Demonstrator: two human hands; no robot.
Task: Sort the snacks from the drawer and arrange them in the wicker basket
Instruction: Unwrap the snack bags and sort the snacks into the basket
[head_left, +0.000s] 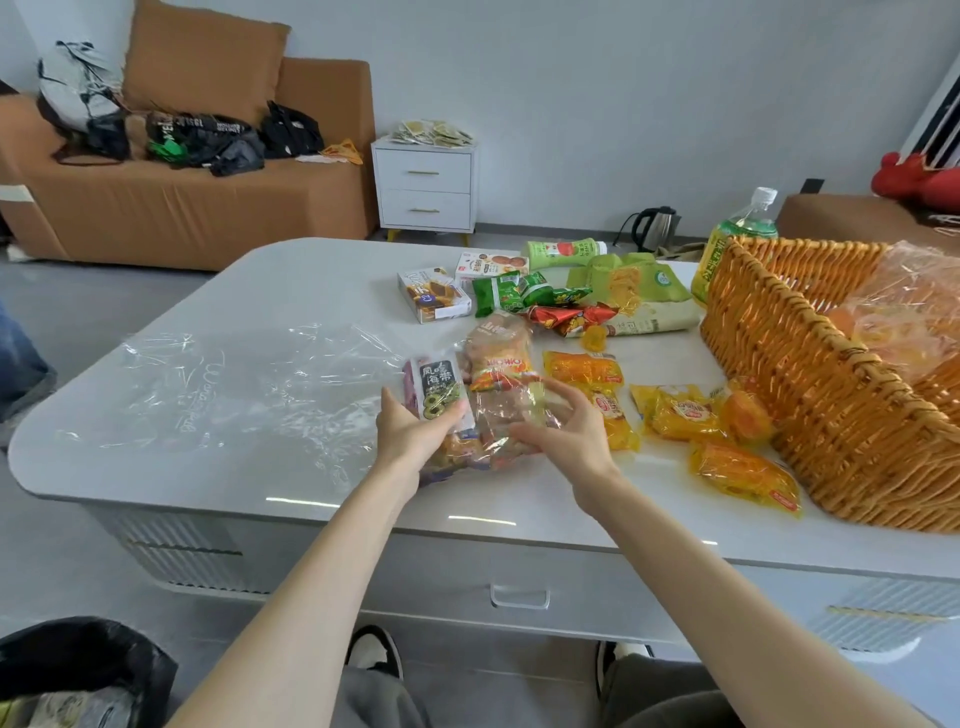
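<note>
On the white table (291, 280), my left hand (410, 434) grips a small dark seaweed packet (435, 387) with white characters, thumb over its lower edge. My right hand (563, 431) has its fingers curled on a clear bag of brownish snacks (501, 382) lying beside that packet. Several yellow-orange packets (675, 410) lie to the right, against the wicker basket (810, 374). The basket holds crinkled orange cellophane (904, 306). Green packets (511, 293), red wrapped sweets (566, 318) and two small boxes (434, 301) lie farther back.
A clear plastic sheet (234, 384) covers the table's left half. A green bottle (743, 228) stands behind the basket. The table drawer (519, 592) below me is closed. A black bin bag (78, 670) sits at lower left. A sofa (182, 197) and nightstand (425, 187) stand beyond.
</note>
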